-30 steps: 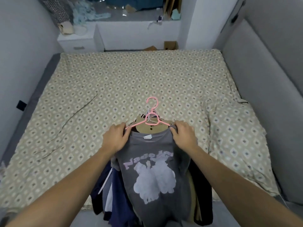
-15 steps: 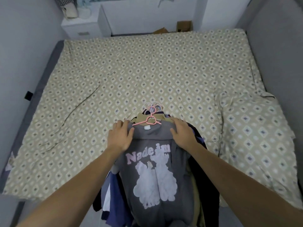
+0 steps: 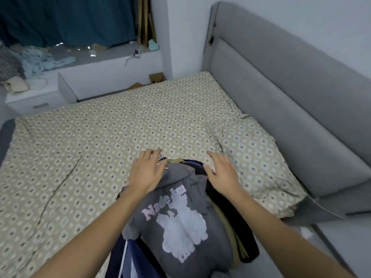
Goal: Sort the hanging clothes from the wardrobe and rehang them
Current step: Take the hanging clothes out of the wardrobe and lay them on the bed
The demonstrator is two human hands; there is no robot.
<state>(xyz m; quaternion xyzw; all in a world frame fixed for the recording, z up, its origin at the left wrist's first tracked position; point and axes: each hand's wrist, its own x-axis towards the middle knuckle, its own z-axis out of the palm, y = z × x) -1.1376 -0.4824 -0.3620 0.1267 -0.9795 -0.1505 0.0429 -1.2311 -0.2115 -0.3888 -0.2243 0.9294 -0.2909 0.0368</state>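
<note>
Two hands (left hand (image 3: 145,173), right hand (image 3: 221,173)) over one clothes pile (image 3: 180,217)

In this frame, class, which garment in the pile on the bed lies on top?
The grey T-shirt with the pale printed figure and lettering. The navy, black and khaki garments only peek out from under it.

Open hands (image 3: 147,173) over clothes pile (image 3: 180,217)

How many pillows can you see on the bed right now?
1. The pillow lies at the bed's right side, against the grey headboard, just right of the right hand. The clothes pile may hide part of the bed.
</note>
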